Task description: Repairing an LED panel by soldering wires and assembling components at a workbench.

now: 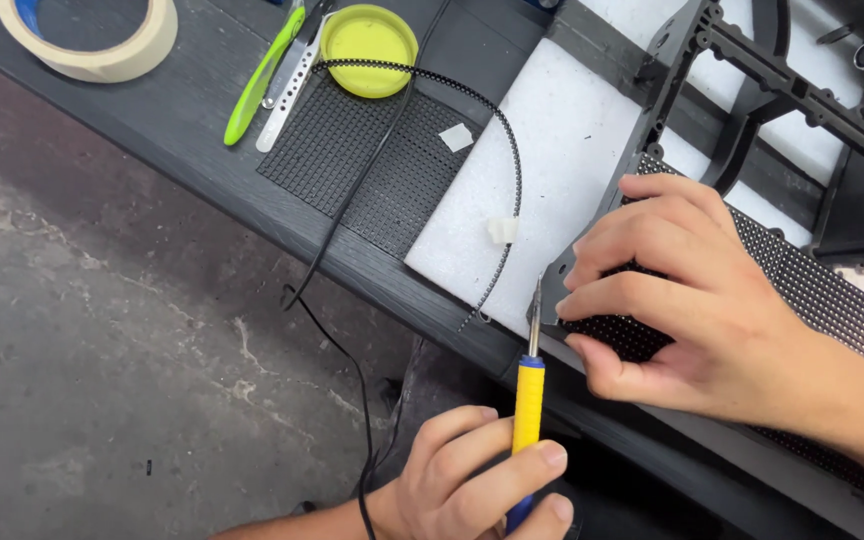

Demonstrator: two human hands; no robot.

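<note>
My right hand (697,290) reaches in from the right and lies palm down on a black LED dot-matrix panel (832,290), fingers curled over its left end. At the bottom centre my left hand (482,480) grips a soldering iron (528,400) with a yellow and blue handle. It stands upright, and its metal tip sits at the panel's left corner, just beside my right fingertips. The panel rests in a black plastic frame (752,70) on white foam (562,150).
A second black grid panel (352,160) lies on the dark bench with a black beaded cable (512,150) arching over it. Behind are a yellow lid (369,48), green-handled tweezers (260,80) and a roll of masking tape (92,40). A thin black cord (352,370) hangs down towards the concrete floor (102,350).
</note>
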